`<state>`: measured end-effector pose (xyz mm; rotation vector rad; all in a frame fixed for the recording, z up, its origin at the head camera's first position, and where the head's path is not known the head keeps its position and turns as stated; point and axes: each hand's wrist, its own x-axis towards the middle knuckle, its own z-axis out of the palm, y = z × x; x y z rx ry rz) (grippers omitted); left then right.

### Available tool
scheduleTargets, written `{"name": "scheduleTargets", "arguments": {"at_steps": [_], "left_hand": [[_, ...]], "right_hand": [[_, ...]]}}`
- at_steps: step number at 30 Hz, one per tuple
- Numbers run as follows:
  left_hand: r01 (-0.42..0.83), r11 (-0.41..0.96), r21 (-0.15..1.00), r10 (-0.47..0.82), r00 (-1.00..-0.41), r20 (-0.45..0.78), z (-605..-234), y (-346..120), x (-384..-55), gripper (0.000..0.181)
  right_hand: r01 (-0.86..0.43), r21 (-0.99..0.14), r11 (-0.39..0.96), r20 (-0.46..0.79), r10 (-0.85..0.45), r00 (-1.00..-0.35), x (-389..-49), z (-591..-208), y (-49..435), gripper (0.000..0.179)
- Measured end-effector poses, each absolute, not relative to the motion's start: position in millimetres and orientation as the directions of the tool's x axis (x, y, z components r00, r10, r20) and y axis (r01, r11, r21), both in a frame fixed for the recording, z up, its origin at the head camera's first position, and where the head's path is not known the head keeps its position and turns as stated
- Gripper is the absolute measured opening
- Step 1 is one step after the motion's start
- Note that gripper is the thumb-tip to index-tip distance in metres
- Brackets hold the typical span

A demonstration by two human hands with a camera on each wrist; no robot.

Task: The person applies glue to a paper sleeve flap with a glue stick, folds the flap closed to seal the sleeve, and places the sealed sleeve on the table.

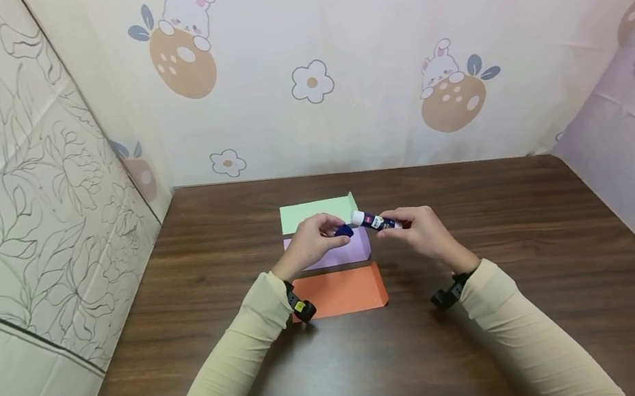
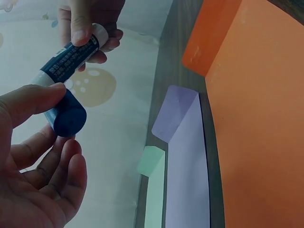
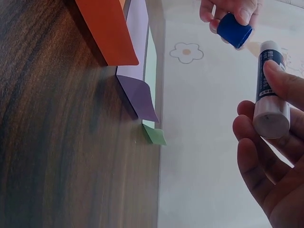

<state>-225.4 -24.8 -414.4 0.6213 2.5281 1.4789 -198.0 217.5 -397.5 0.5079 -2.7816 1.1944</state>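
Note:
A glue stick [image 1: 376, 221] with a white end and dark blue label is gripped by my right hand [image 1: 420, 231], thumb along its barrel. My left hand [image 1: 315, 241] pinches a dark blue cap [image 2: 70, 115] between thumb and fingers. In the right wrist view the cap and the glue stick are apart, the cap's rim facing the stick's white tip. Both hands are raised above three folded paper pieces: green [image 1: 315, 213] at the back, purple [image 1: 335, 250] in the middle, orange [image 1: 339, 293] nearest me. Each has a flap folded up at its right end.
The papers lie in a row on a dark wood-grain table [image 1: 515, 222]. A patterned cloth wall [image 1: 359, 25] rises behind the table's back edge, and more cloth stands at the left and right sides. A black camera band [image 1: 454, 292] is on each wrist.

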Motion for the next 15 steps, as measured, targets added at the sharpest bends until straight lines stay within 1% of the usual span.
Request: {"name": "scheduleTargets", "arguments": {"at_steps": [8,15], "left_hand": [[0.284,0.420,0.862,0.457,-0.887,0.070,-418.1,-10.3,-230.1,0.030],[0.279,0.439,0.854,0.475,-0.879,0.044,-423.2,-2.7,-230.9,0.029]], "right_hand": [[-0.319,-0.707,0.632,0.210,-0.243,-0.947,-201.0,-394.8,221.6,0.029],[-0.297,-0.715,0.633,0.193,-0.231,-0.954,-204.1,-392.6,226.7,0.033]]}}
